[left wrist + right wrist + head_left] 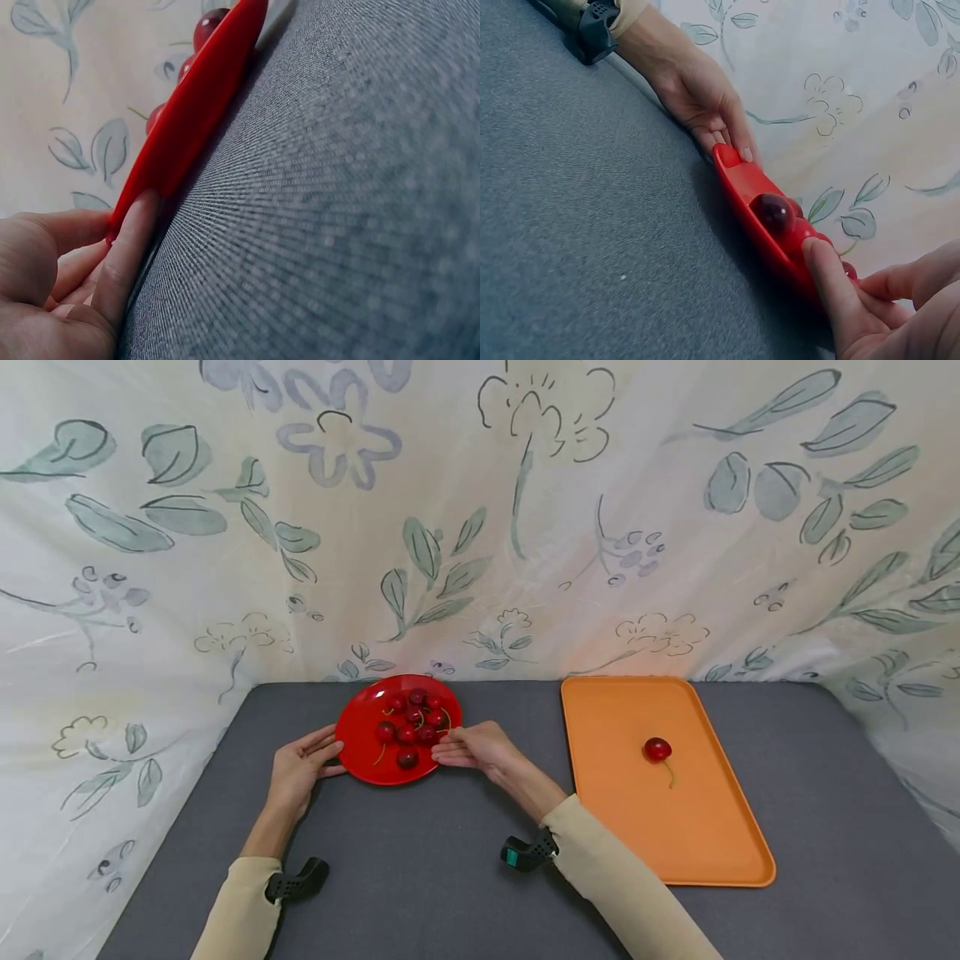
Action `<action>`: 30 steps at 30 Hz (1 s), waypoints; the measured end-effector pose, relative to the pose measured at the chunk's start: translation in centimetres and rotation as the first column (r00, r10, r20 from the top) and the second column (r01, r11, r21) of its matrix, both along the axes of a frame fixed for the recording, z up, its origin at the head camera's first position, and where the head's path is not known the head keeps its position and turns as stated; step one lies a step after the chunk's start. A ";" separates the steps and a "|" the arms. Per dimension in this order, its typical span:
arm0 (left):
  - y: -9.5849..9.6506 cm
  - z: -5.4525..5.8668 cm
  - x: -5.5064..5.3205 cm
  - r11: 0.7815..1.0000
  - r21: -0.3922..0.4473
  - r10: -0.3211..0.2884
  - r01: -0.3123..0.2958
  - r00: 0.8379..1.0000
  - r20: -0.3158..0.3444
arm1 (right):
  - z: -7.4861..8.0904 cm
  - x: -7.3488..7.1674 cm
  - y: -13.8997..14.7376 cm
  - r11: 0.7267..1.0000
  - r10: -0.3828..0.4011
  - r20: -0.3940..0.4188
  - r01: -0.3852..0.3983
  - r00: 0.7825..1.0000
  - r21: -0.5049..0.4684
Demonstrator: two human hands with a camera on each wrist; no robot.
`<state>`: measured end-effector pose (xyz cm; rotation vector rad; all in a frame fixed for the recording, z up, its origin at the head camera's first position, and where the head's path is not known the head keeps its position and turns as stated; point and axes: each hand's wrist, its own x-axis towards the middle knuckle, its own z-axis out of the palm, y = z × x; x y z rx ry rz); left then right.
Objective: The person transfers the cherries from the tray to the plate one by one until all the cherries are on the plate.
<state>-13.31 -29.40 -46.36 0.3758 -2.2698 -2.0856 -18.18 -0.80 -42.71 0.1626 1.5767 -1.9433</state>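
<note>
On the dark grey table, a shiny red plate (360,750) holds several dark red cherries (414,714), some with green stems. My left hand (297,768) grips the plate's left rim; in the left wrist view its thumb and fingers meet the edge from both sides. My right hand (480,748) reaches over the plate's right edge, fingertips among the cherries. The right wrist view has the thumb (823,262) overlapping a cherry and the index finger beside another. I cannot tell whether they pinch one.
To the right lies an orange tray (622,810) bearing a single cherry (657,749) with its stem. Behind the table hangs a white sheet (450,485) printed with leaves and flowers. Each wrist wears a black band (528,852).
</note>
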 end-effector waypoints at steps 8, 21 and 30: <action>0.1 0.1 -0.1 1.000 -0.008 -0.010 0.010 1.000 0.005 | 0.8 0.1 -0.3 0.996 0.043 -0.074 -0.036 0.996 0.086; 0.1 0.0 0.0 1.000 -0.009 -0.005 0.005 1.000 0.007 | 2.9 1.0 2.6 0.955 0.184 -0.283 -0.103 0.941 0.278; -0.1 -0.2 0.0 1.000 -0.010 0.012 -0.012 1.000 0.015 | 9.3 3.3 9.4 0.736 0.522 -0.643 0.087 0.561 0.672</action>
